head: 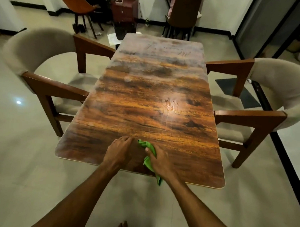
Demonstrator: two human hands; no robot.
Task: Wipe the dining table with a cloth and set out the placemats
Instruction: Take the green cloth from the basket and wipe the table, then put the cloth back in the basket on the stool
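A long wooden dining table (146, 99) with a glossy brown grain top stretches away from me. Near its front edge my right hand (158, 159) grips a crumpled green cloth (148, 145); one end of the cloth hangs over the table edge. My left hand (120, 150) rests flat on the table just left of the cloth, its fingers together and touching the cloth's near end. No placemats are in view.
Two beige armchairs with wooden arms flank the table, one on the left (43, 68) and one on the right (269, 96). A brown chair (183, 15) stands past the far end. An orange chair (78, 5) and a dark red cabinet (124, 8) stand by the back wall.
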